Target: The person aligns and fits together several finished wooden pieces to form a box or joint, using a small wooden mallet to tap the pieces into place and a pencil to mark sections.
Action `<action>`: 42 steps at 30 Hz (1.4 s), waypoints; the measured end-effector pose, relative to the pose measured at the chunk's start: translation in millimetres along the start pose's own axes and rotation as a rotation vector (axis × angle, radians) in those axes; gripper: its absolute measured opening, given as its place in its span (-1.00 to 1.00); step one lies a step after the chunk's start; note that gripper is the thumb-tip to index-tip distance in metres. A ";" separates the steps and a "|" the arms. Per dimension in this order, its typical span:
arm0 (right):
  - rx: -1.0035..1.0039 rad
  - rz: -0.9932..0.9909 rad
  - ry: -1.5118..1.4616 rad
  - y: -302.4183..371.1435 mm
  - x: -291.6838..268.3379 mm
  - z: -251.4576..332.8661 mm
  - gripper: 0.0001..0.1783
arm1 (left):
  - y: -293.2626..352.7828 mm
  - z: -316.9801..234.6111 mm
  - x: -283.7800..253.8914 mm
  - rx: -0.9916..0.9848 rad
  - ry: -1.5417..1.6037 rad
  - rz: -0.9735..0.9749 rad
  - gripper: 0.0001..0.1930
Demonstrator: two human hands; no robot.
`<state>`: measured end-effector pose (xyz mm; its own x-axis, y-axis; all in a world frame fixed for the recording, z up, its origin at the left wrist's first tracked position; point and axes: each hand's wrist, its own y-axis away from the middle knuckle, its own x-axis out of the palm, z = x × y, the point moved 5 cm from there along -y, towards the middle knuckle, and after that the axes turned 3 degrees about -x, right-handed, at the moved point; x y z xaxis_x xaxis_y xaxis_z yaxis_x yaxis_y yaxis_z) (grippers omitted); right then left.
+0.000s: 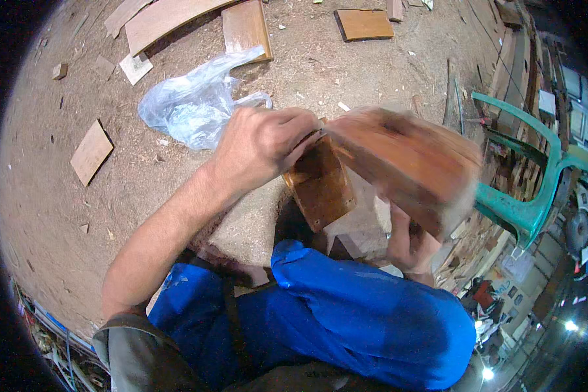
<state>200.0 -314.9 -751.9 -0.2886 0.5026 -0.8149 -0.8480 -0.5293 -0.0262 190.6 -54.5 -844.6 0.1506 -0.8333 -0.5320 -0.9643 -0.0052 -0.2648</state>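
My left hand [274, 134] is closed, its fingertips at the upper end of a narrow varnished wooden board [326, 196] that tilts down over my lap. Beside it, a larger reddish-brown wooden piece [411, 153] is smeared by motion, and its near-left corner meets the board's upper end. Whether the two are joined I cannot tell. Under that larger piece is my right hand [408, 242], blurred and partly hidden, with fingers bent up against its underside.
A crumpled clear plastic bag [196, 98] lies beyond my left hand. Loose boards [247, 29] and a brown panel [364, 25] lie on the dusty ground farther off. A green plastic chair [522, 209] stands at right before stacked timber [503, 65]. A circular saw [578, 228] shows far right.
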 end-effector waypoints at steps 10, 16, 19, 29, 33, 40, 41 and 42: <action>-0.068 0.059 0.054 -22.3 4.0 25.6 -0.76 | 1.2 0.3 -3.6 0.007 -0.022 -0.033 -0.84; -0.160 -0.087 -0.044 -7.5 1.5 16.9 -0.77 | -3.8 -0.4 -4.6 -0.021 0.028 -0.045 -0.86; 0.015 0.091 0.032 -15.7 5.5 19.6 -0.66 | -1.3 3.1 -6.0 -0.063 0.061 -0.043 -0.86; 0.103 0.004 0.029 -21.7 3.5 24.5 -0.77 | 3.0 7.5 -4.4 -0.092 0.091 0.020 -0.85; 0.196 -0.329 -0.308 4.4 -10.6 3.3 -0.73 | -2.0 5.7 -5.7 -0.072 0.123 -0.034 -0.87; 0.056 -0.016 0.044 -20.2 -6.2 30.8 -0.65 | 4.5 4.6 -3.4 -0.015 0.140 -0.015 -0.88; 0.075 -0.172 -0.112 -22.0 -8.4 28.6 -0.70 | 2.9 6.5 -2.8 -0.012 0.121 -0.009 -0.87; 0.097 -0.331 -0.269 -22.1 -8.3 26.1 -0.74 | 1.3 10.8 -2.1 -0.008 0.102 0.001 -0.87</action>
<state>209.5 -289.5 -729.5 -0.0886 0.8012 -0.5919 -0.9485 -0.2493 -0.1956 191.4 -46.9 -852.6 0.1270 -0.8854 -0.4471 -0.9663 -0.0086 -0.2574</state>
